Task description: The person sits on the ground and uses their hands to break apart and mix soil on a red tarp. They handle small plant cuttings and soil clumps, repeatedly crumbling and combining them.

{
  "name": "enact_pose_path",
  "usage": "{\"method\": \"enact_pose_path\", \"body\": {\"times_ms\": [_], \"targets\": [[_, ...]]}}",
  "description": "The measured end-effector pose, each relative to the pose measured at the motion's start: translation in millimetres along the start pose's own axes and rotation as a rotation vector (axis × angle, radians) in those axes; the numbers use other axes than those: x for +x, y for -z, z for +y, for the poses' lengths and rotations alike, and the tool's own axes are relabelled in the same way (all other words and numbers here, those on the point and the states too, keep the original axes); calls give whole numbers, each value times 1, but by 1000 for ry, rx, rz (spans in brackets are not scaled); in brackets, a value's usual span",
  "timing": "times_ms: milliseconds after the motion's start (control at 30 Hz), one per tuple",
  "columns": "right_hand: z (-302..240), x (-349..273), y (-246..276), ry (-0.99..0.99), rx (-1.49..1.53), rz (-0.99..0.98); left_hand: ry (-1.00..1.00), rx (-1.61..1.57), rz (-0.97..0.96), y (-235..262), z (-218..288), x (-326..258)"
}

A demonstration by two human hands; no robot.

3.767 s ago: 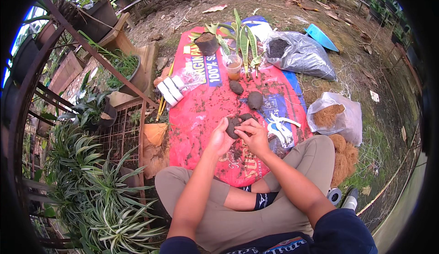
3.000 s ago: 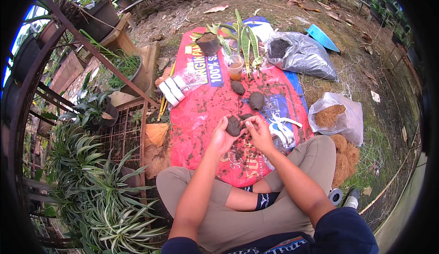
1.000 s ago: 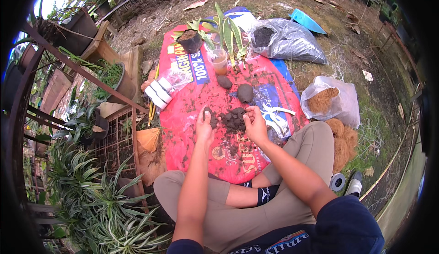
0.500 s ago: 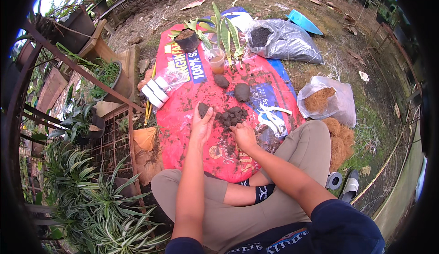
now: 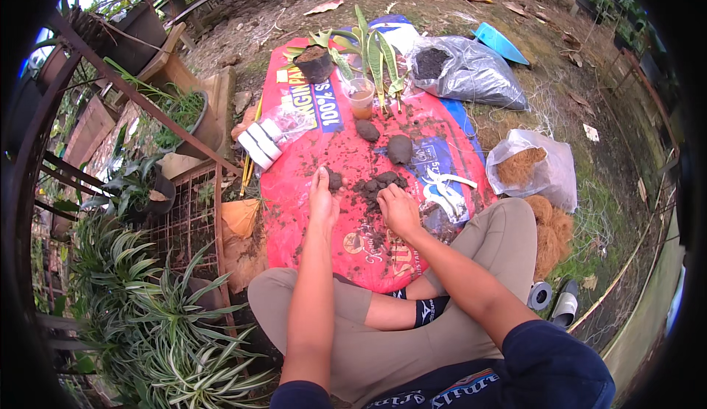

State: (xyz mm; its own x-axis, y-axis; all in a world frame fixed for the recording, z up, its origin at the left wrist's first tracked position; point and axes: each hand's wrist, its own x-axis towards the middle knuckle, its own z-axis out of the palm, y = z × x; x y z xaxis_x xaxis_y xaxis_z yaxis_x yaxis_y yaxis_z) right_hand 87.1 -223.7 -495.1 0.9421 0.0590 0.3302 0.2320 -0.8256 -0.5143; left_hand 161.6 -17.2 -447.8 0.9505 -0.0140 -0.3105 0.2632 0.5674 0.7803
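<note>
Dark soil [image 5: 379,184] lies heaped on a red plastic sheet [image 5: 353,239], at twelve o'clock from the sitter's knees. The left hand [image 5: 322,197] cups a clod, fingers curled around it; the right hand [image 5: 398,210] presses the heap, fingers together. Squeezed hard, the clod may crumble.

Head camera – looks steeply down, near lap.
</note>
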Motion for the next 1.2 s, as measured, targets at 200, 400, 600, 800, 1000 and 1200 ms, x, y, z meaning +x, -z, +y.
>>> {"method": "enact_pose_path", "body": {"times_ms": [200,400,600,800,1000,1200], "targets": [[-13,-2,-7,238,-170,-112,61,-48,-22,-1,-2,4],[-1,-11,-13,356,-359,-213,107,-28,-40,-8,-8,-3],[7,-15,-13,420,-406,-221,133,34,-76,-10,-17,-5],[13,-9,-7,149,-311,-124,161,41,-97,-3,-17,-8],[24,20,37,-381,273,72,170,56,-129,-36,-22,-27],[33,30,47,-547,552,114,135,228,-239,-27,-34,-23]]}}
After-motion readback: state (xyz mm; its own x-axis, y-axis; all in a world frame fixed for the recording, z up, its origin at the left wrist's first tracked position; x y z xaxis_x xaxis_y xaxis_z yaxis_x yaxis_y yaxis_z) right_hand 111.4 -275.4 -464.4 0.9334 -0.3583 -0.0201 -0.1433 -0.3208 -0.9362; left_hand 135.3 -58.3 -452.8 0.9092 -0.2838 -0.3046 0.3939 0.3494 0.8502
